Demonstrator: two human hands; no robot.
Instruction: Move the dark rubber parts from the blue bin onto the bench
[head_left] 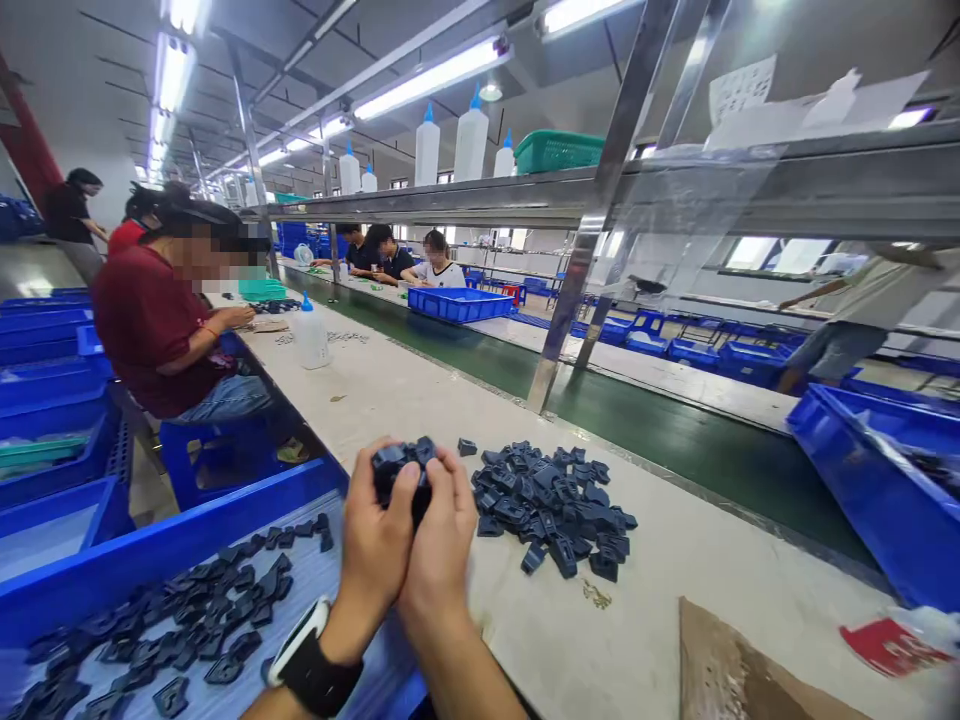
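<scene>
Cupped together, my left hand (pixel 375 545) and my right hand (pixel 442 540) hold a clump of small black plastic parts (pixel 401 468) above the table's near edge. Some of the clump is hidden by my fingers and thumbs. Just right of my hands, a pile of the same black parts (pixel 547 495) lies on the pale tabletop, with one loose part (pixel 466 447) beside it. Below and left stands a blue bin (pixel 225 530), lined with clear plastic, where many more black parts (pixel 217 610) are spread out. My left wrist wears a watch (pixel 307 645).
A piece of brown cardboard (pixel 735 670) and a red-and-white packet (pixel 896 640) lie at the right. Another blue bin (pixel 862 480) tilts by the green conveyor belt (pixel 675 460). A metal post (pixel 570 310) rises from the table. A white bottle (pixel 310 335) stands farther along, near a seated co-worker (pixel 157 320).
</scene>
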